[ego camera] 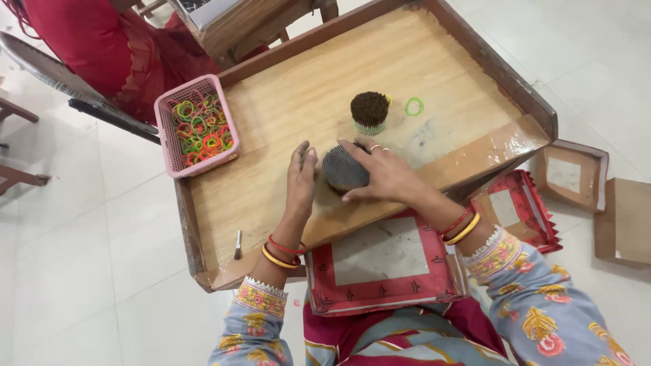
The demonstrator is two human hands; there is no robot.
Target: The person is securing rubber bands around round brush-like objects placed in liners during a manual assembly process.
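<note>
Right hand [386,177] fingers wrapped over a grey stick bundle [344,169] lying on the wooden tabletop [298,102]. Left hand [301,177] open, flat against the bundle's other side. Second bundle [369,112] upright just behind, green rubber band [414,106] beside it. Pink basket [196,125] of bands at left edge.

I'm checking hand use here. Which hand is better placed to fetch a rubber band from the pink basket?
Left, probably. The left hand lies on the basket's side, fingers open beside the grey bundle. The right hand lies on that bundle, farther from the pink basket.
</note>
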